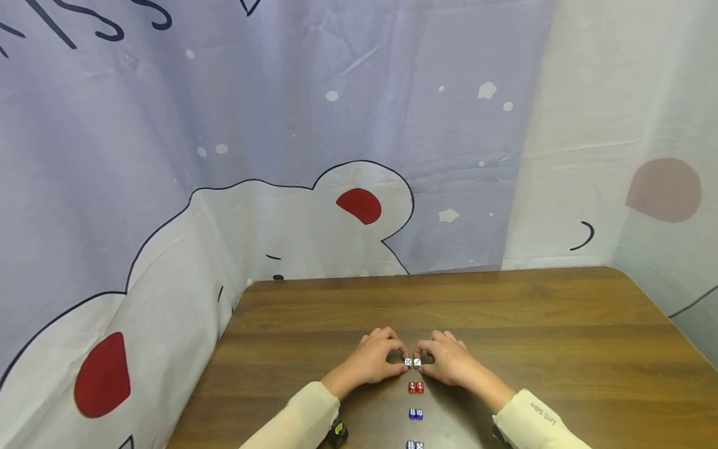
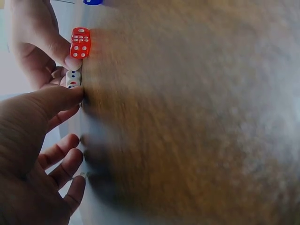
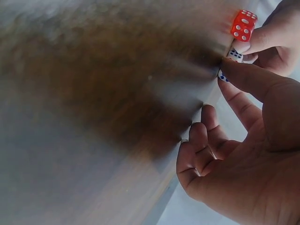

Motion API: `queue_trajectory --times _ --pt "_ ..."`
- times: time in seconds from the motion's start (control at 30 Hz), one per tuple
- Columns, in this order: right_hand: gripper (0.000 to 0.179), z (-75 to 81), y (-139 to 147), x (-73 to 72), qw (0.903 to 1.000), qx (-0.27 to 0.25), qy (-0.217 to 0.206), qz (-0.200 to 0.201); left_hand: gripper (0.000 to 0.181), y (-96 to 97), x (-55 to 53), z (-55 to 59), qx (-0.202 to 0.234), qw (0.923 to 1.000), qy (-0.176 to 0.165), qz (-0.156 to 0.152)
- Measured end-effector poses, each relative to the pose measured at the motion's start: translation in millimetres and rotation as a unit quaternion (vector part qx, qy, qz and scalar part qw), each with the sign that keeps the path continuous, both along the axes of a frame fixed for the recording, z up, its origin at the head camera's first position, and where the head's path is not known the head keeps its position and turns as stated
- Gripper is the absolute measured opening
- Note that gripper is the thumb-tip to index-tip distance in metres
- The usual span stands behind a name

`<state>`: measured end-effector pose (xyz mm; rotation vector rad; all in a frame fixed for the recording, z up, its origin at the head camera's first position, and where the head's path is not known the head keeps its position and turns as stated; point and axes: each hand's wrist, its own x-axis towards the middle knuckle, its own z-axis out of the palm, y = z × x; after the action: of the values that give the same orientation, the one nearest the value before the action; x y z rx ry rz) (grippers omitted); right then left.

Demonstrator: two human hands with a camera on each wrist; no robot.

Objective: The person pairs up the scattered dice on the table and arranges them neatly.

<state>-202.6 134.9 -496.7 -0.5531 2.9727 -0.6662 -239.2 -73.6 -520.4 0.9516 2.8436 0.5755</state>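
My left hand (image 1: 374,357) pinches a small white die (image 1: 407,362) between thumb and forefinger, low at the tabletop. Facing it, my right hand (image 1: 449,358) pinches a second white die (image 1: 417,362) the same way. The two dice stand side by side with a thin gap between them in the head view. Blue pips show on a white die (image 3: 236,55) in the right wrist view, partly hidden by the thumbs. The other fingers of both hands bend loosely, their tips down at the wood. Just nearer the body lies a pair of red dice (image 1: 416,387).
Behind the red pair, toward the body, comes a pair of blue dice (image 1: 416,413), then another pair (image 1: 415,445) cut by the frame's lower edge. The wooden table (image 1: 314,305) ends at a printed curtain (image 1: 280,231). A dark cable (image 1: 692,303) hangs at the right.
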Motion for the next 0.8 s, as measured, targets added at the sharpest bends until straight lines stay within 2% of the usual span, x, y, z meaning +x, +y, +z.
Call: queue_trajectory --times 0.37,0.8 --pt "0.022 0.5 0.5 -0.1 1.0 -0.003 -0.005 0.0 0.016 3.7 4.0 3.4 -0.001 1.0 0.005 0.003" --pt "0.022 0.0 -0.3 -0.6 0.9999 -0.003 -0.009 -0.005 0.018 4.0 2.9 -1.5 0.005 1.0 0.008 0.003"
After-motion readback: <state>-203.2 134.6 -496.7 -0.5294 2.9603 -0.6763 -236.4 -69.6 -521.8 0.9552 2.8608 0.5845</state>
